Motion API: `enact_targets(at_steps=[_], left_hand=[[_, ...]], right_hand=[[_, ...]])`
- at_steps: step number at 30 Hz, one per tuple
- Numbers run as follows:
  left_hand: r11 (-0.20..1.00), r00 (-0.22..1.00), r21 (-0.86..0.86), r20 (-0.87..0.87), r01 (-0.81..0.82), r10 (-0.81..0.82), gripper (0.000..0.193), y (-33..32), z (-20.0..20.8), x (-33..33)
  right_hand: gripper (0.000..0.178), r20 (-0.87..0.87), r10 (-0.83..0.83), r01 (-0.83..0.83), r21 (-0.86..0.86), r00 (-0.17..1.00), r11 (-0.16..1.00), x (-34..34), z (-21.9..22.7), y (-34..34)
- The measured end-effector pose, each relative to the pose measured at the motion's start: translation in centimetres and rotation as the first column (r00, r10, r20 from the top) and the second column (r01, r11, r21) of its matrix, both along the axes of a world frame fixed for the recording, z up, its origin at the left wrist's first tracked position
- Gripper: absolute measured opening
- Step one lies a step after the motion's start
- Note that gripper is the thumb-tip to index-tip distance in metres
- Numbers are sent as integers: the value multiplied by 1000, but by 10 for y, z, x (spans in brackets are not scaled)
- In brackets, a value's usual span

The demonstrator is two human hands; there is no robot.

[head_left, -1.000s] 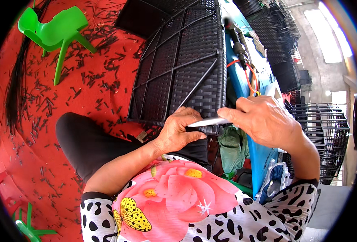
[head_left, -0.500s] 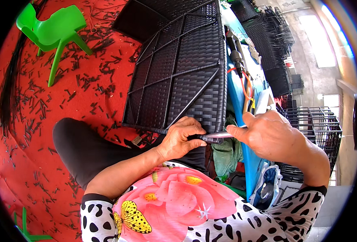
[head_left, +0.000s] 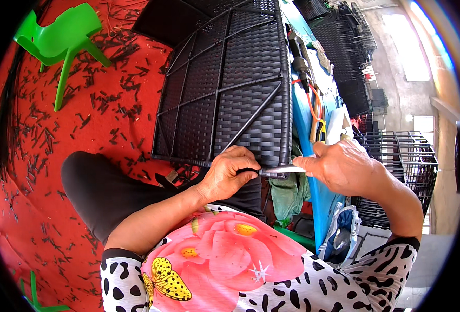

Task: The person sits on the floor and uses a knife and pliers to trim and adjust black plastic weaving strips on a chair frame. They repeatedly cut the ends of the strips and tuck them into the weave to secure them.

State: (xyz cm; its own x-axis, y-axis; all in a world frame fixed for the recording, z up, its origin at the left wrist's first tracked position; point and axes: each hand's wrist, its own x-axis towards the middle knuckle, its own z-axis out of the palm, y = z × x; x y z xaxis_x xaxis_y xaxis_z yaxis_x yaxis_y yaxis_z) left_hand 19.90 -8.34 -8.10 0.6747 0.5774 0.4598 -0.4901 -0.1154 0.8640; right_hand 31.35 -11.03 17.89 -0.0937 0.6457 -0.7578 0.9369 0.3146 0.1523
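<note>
A large black woven wicker panel (head_left: 248, 104) on a bar frame leans over my lap, its near corner by my hands. My left hand (head_left: 230, 174) is closed at its near lower edge, thumb and fingers pinching the black wicker strip (head_left: 263, 172) wrapped round that edge. My right hand (head_left: 339, 165) is closed round a tapered metal blade (head_left: 284, 169), whose handle is hidden in the fist. The blade points left, its tip against the wrapped edge just beside my left fingertips.
To the right stands a blue bench (head_left: 319, 208) carrying a black power tool (head_left: 299, 65), an orange cord (head_left: 316, 104) and a yellow-black handled tool (head_left: 321, 131). Black wire frames (head_left: 399, 161) stand beyond. A green chair (head_left: 61, 36) sits on the red floor (head_left: 79, 135) among black scraps.
The view has shifted slightly, so the panel and chair sit a little farther left and higher. Both hands keep their grips, with the blade still against the wrapped edge.
</note>
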Motion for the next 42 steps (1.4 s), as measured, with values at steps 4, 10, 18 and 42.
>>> enact_targets(at_steps=[4, 10, 18, 42], left_hand=[[999, 1000, -48, 5, 23, -23, 19, -3, -1, 2], [990, 996, -112, -23, 89, -92, 21, -5, 5, 1], [997, 996, -72, -77, 39, -44, 17, -9, 17, 7], [994, 995, 31, -15, -100, 101, 13, -19, 40, 14]], right_hand=[[19, -12, -105, 105, -2, 994, 994, 3, -1, -1], [20, -39, -194, 194, 2, 980, 981, 10, -4, -2], [17, -65, -217, 220, 45, 974, 974, 17, -7, -9], [10, -129, -21, 43, 173, 991, 984, 29, -12, -22]])
